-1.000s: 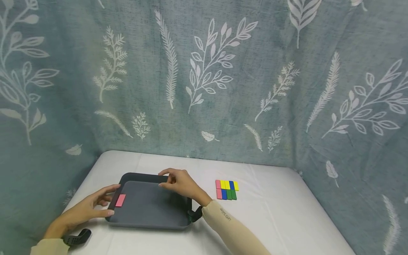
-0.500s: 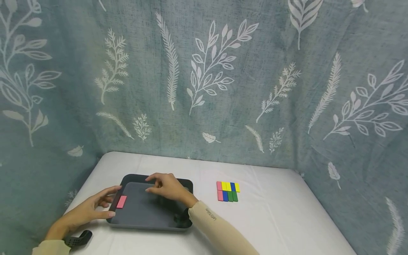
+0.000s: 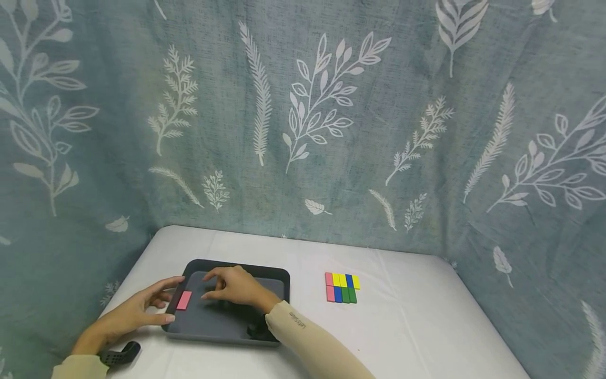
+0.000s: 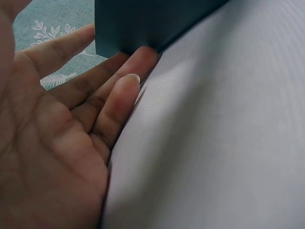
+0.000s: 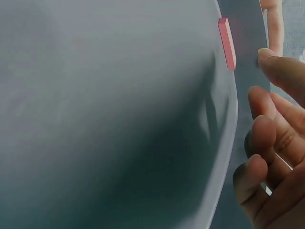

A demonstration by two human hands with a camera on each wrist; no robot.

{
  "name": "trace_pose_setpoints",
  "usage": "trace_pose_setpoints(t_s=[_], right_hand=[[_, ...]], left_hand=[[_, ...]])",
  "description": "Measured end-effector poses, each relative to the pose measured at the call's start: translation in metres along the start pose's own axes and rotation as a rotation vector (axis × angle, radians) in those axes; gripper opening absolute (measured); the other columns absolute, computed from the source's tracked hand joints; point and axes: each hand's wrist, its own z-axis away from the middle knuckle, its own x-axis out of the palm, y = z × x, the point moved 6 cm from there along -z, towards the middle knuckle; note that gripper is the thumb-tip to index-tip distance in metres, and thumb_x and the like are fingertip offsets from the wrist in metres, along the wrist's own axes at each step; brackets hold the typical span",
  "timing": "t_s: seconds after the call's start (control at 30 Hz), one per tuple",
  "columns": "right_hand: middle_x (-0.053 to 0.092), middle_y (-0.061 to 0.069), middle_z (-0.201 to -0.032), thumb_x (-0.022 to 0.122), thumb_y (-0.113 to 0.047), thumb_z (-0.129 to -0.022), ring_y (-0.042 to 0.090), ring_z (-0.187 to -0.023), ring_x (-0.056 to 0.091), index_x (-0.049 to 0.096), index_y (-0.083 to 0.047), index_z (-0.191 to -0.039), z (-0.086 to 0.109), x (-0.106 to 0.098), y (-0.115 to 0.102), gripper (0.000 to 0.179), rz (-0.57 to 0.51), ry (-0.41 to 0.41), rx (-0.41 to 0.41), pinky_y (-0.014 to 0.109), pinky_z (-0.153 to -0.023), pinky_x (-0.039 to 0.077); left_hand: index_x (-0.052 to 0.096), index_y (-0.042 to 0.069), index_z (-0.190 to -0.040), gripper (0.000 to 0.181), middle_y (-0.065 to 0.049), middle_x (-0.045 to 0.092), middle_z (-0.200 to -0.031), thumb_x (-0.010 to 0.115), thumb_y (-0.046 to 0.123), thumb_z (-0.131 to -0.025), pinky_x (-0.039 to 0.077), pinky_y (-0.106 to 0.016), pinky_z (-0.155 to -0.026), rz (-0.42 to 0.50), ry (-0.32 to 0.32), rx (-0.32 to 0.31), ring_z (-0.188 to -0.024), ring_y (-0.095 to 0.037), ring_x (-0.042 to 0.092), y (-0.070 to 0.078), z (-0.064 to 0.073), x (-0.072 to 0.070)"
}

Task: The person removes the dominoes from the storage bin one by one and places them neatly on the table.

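Observation:
A dark grey rectangular tray (image 3: 227,337) sits on the white table, with a single pink block (image 3: 184,300) lying inside along its left wall. My left hand (image 3: 130,314) is at the tray's left side, its fingertips against the outer wall, as the left wrist view also shows. My right hand (image 3: 236,287) is over the tray with nothing in it, thumb and index finger apart and the other fingers bent. Its fingertips point left toward the pink block. In the right wrist view the pink block (image 5: 227,44) rests at the foot of the wall, beyond the thumb (image 5: 274,67).
Right of the tray, several flat coloured blocks (image 3: 342,288) lie in two rows, in pink, yellow, blue and green. The white table (image 3: 416,316) backs onto a blue-green leaf-patterned curtain (image 3: 331,158). A black wrist strap (image 3: 118,355) is on the left wrist.
My right hand has moved left across the tray, from its far right part toward the pink block. The left hand has stayed at the tray's left side. The view has shifted slightly.

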Motion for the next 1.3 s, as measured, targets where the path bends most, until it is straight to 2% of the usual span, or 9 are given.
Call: trace_pose_setpoints(t_s=[0.2,0.43,0.57,0.77,1.07,1.3], right_hand=[[0.061,-0.019,-0.069,0.077,-0.037,-0.094,-0.003,-0.051,0.055,0.066,-0.015,-0.133,-0.011,0.010,-0.004,0.046,0.008,-0.015,0.000,0.015,-0.055,0.047],[0.060,-0.020,-0.066,0.080,-0.043,-0.089,-0.006,-0.052,0.053,0.068,-0.016,-0.131,-0.021,0.022,-0.005,0.051,0.046,-0.027,0.019,0.014,-0.053,0.045],[0.059,-0.020,-0.065,0.081,-0.046,-0.088,-0.006,-0.050,0.050,0.069,-0.017,-0.130,-0.025,0.026,-0.006,0.052,0.077,-0.015,0.023,0.014,-0.050,0.043],[0.056,-0.019,-0.063,0.082,-0.047,-0.086,-0.007,-0.048,0.046,0.070,-0.017,-0.126,-0.030,0.029,-0.007,0.051,0.115,0.016,0.030,0.014,-0.048,0.041],[0.054,-0.020,-0.059,0.084,-0.055,-0.081,-0.008,-0.050,0.047,0.072,-0.022,-0.119,-0.032,0.031,-0.007,0.052,0.166,0.046,0.087,0.014,-0.049,0.041],[0.054,-0.020,-0.060,0.081,-0.051,-0.086,-0.007,-0.050,0.047,0.073,-0.023,-0.117,-0.030,0.031,-0.007,0.043,0.168,0.046,0.100,0.015,-0.048,0.040]], left_hand=[[0.025,0.018,-0.163,0.088,-0.020,0.042,-0.151,0.078,0.026,-0.093,0.043,-0.057,-0.093,0.018,-0.006,-0.014,-0.125,-0.033,0.048,-0.001,0.000,0.000],[0.025,0.019,-0.164,0.085,-0.020,0.045,-0.149,0.075,0.023,-0.095,0.043,-0.058,-0.094,0.033,-0.035,0.020,-0.126,-0.032,0.048,0.000,0.001,0.001],[0.025,0.018,-0.163,0.085,-0.020,0.046,-0.146,0.075,0.022,-0.095,0.043,-0.056,-0.094,0.043,-0.035,0.023,-0.125,-0.031,0.048,0.000,0.002,0.001],[0.025,0.015,-0.163,0.084,-0.022,0.037,-0.155,0.075,0.020,-0.095,0.043,-0.052,-0.095,0.029,-0.029,0.063,-0.126,-0.033,0.046,0.001,0.004,0.000],[0.026,0.015,-0.163,0.084,-0.022,0.038,-0.154,0.075,0.018,-0.095,0.043,-0.049,-0.094,0.037,-0.020,0.074,-0.125,-0.034,0.046,-0.001,0.003,0.000],[0.026,0.017,-0.163,0.084,-0.020,0.048,-0.144,0.075,0.019,-0.095,0.043,-0.052,-0.094,0.047,-0.025,0.053,-0.125,-0.033,0.048,0.000,0.005,0.001]])
